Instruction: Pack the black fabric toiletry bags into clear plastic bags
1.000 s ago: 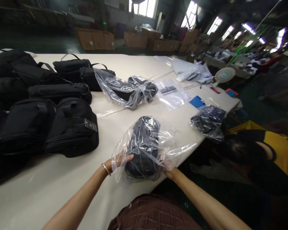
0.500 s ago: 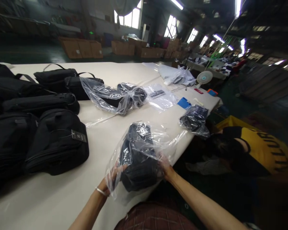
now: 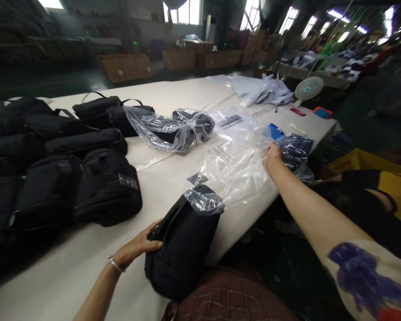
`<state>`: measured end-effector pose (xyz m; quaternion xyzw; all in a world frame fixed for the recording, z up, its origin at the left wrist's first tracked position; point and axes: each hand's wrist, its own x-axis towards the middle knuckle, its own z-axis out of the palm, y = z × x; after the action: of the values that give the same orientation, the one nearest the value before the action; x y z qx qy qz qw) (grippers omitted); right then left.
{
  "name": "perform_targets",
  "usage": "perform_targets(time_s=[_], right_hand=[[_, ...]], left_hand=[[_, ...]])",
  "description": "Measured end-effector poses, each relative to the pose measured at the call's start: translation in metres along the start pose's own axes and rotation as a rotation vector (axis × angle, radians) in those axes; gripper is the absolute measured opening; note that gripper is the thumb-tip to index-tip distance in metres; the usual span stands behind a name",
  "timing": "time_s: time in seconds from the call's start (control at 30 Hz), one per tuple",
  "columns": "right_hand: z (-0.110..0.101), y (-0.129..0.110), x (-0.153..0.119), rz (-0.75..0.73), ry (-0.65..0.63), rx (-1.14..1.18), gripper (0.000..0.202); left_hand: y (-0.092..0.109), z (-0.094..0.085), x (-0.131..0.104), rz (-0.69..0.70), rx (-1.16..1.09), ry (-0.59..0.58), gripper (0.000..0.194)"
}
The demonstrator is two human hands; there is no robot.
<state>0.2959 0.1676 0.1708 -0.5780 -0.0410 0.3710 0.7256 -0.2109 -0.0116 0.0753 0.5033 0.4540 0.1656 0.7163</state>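
A black bag (image 3: 185,245) stands tilted at the near table edge, against my clothing. My left hand (image 3: 143,243) grips its left side, thumb on the front and fingers behind. A clear plastic bag (image 3: 237,165) covers only the top end of the black bag and stretches away to the right. At its far end my right hand (image 3: 272,156) is closed on the plastic, arm extended. Just beyond that hand lies another black item wrapped in clear plastic (image 3: 296,149). A plastic-wrapped black bag (image 3: 177,131) rests farther back on the table.
Several black bags (image 3: 107,187) are lined up on the left of the white table (image 3: 147,258). A blue object (image 3: 276,131), a small fan (image 3: 309,88) and plastic sheets (image 3: 267,91) are toward the back right. A person in yellow and black (image 3: 396,196) is low at the right, near a yellow crate (image 3: 357,160).
The plastic has come off most of the black bag, drawn to the right by my right hand. My left hand now holds the bare bag, which leans nearer to me.
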Motion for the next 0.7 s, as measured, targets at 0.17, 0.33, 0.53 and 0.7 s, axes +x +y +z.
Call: perform_targets(time_s=[0.17,0.33,0.53,0.7], right_hand=[[-0.025,0.020,0.006,-0.029,0.059,-0.266,0.006],[-0.086,0.061,-0.034,-0.104,-0.055,-0.508,0.005],[-0.086,0.089,-0.105,-0.512,-0.863,-0.996,0.020],[-0.028,0.105,-0.134,-0.879,-1.341,-1.077,0.031]], left_hand=[[-0.006,-0.009,-0.022,-0.015,0.156,0.205,0.085],[0.011,-0.005,0.003,-0.017,0.311,0.283,0.096],[0.040,0.030,0.035,0.160,0.567,0.182,0.067],[0.044,0.066,0.035,0.188,0.756,0.237,0.074]])
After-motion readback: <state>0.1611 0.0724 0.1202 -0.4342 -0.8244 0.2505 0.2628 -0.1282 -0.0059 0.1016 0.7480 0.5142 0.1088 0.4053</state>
